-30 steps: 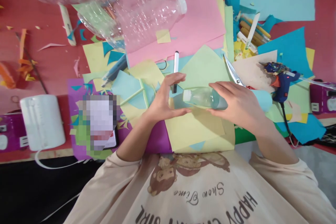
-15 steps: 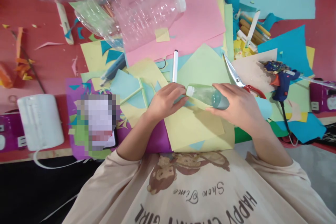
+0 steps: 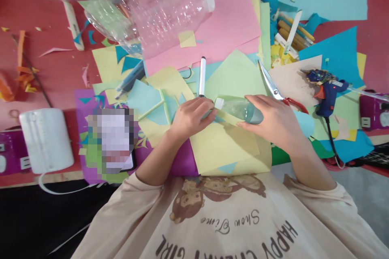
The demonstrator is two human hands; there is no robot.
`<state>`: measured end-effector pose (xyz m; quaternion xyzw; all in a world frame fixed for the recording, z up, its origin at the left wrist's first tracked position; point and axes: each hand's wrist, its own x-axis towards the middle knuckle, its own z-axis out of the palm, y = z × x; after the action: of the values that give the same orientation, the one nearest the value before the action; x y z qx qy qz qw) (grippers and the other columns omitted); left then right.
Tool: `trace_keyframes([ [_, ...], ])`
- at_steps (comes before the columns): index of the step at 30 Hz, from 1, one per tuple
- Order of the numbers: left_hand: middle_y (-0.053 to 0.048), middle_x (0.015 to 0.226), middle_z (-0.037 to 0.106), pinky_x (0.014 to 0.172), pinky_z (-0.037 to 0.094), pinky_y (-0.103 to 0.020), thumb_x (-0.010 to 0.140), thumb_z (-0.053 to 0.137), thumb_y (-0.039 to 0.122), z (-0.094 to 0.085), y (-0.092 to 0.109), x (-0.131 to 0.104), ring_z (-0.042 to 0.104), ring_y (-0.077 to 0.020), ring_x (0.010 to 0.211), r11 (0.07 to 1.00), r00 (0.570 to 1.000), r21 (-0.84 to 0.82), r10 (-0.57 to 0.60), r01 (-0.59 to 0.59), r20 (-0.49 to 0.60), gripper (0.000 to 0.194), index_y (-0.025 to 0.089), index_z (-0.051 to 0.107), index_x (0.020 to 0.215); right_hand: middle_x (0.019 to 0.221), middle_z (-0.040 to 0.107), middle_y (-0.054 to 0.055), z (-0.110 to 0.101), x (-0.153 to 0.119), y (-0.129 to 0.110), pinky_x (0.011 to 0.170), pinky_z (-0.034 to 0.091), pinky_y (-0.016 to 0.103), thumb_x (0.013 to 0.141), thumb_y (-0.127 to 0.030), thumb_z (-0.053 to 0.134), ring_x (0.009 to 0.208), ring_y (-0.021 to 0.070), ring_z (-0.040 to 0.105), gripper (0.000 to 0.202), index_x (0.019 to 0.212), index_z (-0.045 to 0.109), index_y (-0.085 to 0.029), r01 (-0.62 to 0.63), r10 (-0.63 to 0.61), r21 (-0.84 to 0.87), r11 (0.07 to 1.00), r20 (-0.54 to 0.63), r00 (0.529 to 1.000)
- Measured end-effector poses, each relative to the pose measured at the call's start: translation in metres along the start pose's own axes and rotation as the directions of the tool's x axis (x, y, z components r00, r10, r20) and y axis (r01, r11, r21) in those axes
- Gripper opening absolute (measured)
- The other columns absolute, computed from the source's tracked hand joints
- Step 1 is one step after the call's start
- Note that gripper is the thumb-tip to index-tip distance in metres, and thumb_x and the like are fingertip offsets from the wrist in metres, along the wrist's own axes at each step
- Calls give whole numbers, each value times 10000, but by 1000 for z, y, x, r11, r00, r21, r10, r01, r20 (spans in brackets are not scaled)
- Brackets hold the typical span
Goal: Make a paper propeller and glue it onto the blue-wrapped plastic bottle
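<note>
A small see-through bottle (image 3: pixel 235 108) lies on its side above the paper sheets, its white cap (image 3: pixel 219 103) pointing left. It looks pale green, with a blue-grey band toward its base. My right hand (image 3: pixel 270 119) is wrapped round the base end, thumb below and fingers above. At the cap end, my left hand (image 3: pixel 193 115) is closed, fingertips and thumb brought together right beside the cap. Whether those fingers pinch anything is hidden. Beneath both hands are yellow paper (image 3: pixel 227 145) and light green paper (image 3: pixel 235 73). A white marker (image 3: pixel 202 77) stands out just above my left hand.
Scissors (image 3: pixel 273 89) with red handles and a blue glue gun (image 3: pixel 328 97) lie to the right. Large clear bottles (image 3: pixel 173 20) sit at the top left on pink paper (image 3: pixel 234 8). A phone (image 3: pixel 117 141) and a white box (image 3: pixel 47 141) with a cable are on the left.
Both hands and the bottle stay in nearly the same place. The view has shifted very slightly.
</note>
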<state>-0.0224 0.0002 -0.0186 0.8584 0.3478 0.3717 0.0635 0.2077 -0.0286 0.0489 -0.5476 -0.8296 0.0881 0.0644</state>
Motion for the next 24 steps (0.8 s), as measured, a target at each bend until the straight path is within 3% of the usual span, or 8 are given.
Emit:
trace_keyframes([
  [7, 2, 745, 665, 610, 484, -213, 900, 516, 157, 1, -2, 0, 640, -119, 675, 1000, 1000, -25, -8, 8, 0, 82, 208, 490, 841, 1102, 710, 140, 2, 0, 0, 742, 532, 380, 761, -416, 734, 976, 296, 682, 532, 1171, 616, -99, -12, 12, 7, 1000, 7, 1000],
  [13, 0, 745, 656, 600, 481, -213, 919, 538, 273, 2, -3, -1, 625, -119, 670, 996, 998, -60, -56, 58, 41, 112, 205, 480, 851, 1119, 705, 145, 1, -1, 0, 735, 527, 375, 780, -427, 709, 975, 291, 678, 511, 1171, 607, -116, -15, 15, 7, 1000, 15, 1000],
  [24, 2, 719, 674, 549, 429, -231, 883, 491, 136, 0, -2, 1, 611, -122, 614, 998, 999, 52, 39, -40, 21, 104, 212, 506, 813, 1134, 695, 148, -1, -2, -1, 735, 516, 374, 813, -432, 668, 975, 287, 670, 483, 1180, 592, -126, -24, 24, 10, 1000, 41, 999],
])
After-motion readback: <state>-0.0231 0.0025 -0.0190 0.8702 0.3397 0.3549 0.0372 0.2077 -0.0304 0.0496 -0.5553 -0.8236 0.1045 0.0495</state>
